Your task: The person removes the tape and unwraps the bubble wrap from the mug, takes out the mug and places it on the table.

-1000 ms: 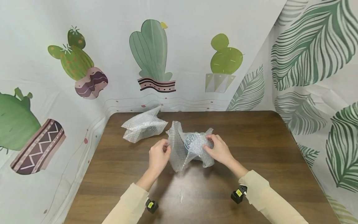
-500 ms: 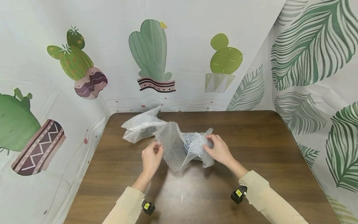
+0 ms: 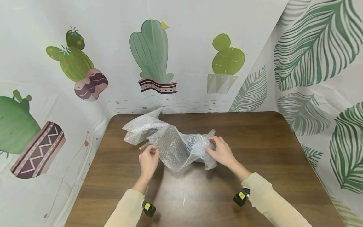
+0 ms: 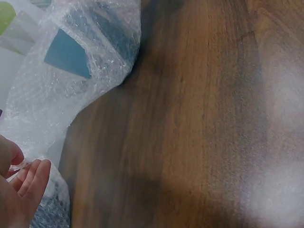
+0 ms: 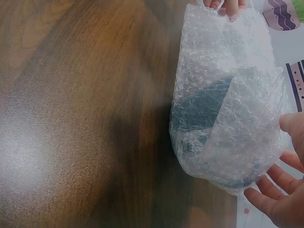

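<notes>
A blue object (image 4: pixel 69 54) lies partly covered in bubble wrap (image 3: pixel 170 151) near the middle of the table. Its rounded edge shows through the film, but its kind cannot be told. My left hand (image 3: pixel 148 160) pinches the left end of the wrap between thumb and fingers, stretching it out to the left. On the other side, my right hand (image 3: pixel 222 152) holds the wrapped part, thumb and fingers spread around it. In the right wrist view a flap of wrap (image 5: pixel 247 114) covers much of the blue object, and the fingers of my right hand (image 5: pixel 280 185) touch its lower edge.
A second crumpled bubble-wrap bundle (image 3: pixel 141 127) sits at the back left of the wooden table (image 3: pixel 249 129), overlapped by the stretched wrap in the head view. A small pale strip (image 3: pixel 143 146) shows beside the left hand. A cloth printed with cacti (image 3: pixel 193 63) hangs behind.
My left hand has moved left and slightly down, drawing the wrap's end out so it spreads wider and now overlaps the second bundle. My right hand has stayed in place.
</notes>
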Demonstrator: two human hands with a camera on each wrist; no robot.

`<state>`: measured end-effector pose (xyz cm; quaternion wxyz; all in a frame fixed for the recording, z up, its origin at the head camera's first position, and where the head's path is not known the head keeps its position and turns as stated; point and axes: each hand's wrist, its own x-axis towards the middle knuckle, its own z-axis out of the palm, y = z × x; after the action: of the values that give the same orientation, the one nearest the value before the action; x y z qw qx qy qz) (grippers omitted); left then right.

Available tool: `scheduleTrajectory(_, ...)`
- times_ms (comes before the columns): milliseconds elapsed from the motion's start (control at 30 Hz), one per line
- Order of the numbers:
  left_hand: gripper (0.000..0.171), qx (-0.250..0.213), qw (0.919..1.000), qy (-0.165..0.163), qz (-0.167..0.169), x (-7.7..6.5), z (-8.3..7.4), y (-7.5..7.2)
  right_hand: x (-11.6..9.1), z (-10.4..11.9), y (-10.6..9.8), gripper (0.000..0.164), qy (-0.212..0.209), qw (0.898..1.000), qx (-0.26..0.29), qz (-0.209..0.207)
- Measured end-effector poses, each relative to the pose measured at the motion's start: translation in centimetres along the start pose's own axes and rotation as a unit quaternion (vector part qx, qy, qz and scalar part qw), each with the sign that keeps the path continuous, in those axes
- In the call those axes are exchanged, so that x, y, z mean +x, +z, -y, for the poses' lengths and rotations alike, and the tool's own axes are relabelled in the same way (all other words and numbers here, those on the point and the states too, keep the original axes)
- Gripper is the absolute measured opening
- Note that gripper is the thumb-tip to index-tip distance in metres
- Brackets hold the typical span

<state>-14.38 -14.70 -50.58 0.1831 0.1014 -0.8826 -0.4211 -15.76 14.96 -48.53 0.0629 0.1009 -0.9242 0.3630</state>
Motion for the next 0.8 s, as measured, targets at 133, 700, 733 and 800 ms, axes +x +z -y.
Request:
scheduleTrajectory(133,0.006,0.008,0.9999,-0.011,-0.005,0.0,0.5,0.1,0.0,0.0,0.1,0.042,0.002,1.000,0.000,0.001)
scheduleTrajectory(700,0.010,0.017,0.9943,-0.105,0.010,0.6,2.7,0.9,0.0,0.0,0.2,0.042,-0.001,1.000,-0.004,-0.006)
scheduleTrajectory(733,0.011,0.018,0.9940,-0.107,0.012,0.6,2.7,0.8,0.0,0.0,0.2,0.042,-0.001,1.000,-0.005,-0.006)
scheduleTrajectory(800,0.011,0.022,0.9932,-0.114,0.014,0.6,2.8,0.8,-0.1,0.0,0.2,0.042,-0.001,1.000,-0.006,-0.005)
